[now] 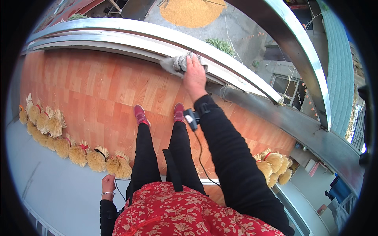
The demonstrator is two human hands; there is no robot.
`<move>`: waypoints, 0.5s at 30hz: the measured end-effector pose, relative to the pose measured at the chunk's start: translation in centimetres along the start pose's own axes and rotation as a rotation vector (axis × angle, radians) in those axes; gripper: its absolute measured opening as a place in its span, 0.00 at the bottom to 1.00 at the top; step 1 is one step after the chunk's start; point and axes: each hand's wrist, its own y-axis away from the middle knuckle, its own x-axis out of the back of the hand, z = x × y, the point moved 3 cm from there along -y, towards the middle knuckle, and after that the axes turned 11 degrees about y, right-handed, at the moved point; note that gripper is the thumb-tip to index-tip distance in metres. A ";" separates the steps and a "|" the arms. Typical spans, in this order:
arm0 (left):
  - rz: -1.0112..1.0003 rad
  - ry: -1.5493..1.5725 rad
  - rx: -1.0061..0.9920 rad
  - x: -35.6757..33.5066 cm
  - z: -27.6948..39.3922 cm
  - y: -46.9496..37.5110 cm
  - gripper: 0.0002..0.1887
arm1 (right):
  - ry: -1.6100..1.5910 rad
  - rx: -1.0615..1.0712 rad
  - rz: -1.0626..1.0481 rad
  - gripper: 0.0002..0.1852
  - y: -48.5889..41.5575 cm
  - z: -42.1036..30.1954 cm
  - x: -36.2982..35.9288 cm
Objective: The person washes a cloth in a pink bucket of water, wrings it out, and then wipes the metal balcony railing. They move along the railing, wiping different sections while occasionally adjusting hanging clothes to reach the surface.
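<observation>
My right hand [195, 76] presses a crumpled grey cloth [181, 63], fingers over its top, onto the white lower rail [141, 45] of a railing. The cloth's left end hangs over the rail's near edge. Just beyond runs a shiny metal upper rail [124, 27], close to my fingertips. My left hand [108, 183] hangs low at my side, fingers curled in, a bracelet at its wrist. Nothing shows in it. Nearest to it is a straw bundle [119, 165] by the wall.
Wood-pattern flooring [88, 85] lies underfoot. Several tied straw bundles [78, 155] line the left wall, and more bundles [273, 165] stand at right. A thick metal post [304, 56] rises at right. Beyond the railing, far below, a yellow grain-like heap [192, 13] lies in a yard. A cable hangs from my right wrist.
</observation>
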 end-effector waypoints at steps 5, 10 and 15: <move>0.003 0.022 0.029 -0.7 -0.1 -0.2 0.24 | 0.179 -0.056 0.017 0.25 4.9 11.1 3.3; -0.031 0.035 0.017 -1.3 -1.1 -0.1 0.24 | 0.278 -0.469 -0.424 0.31 7.5 20.7 4.6; -0.054 0.132 0.118 -1.6 -2.7 -0.1 0.23 | 0.248 -0.688 -0.216 0.30 7.3 18.2 1.9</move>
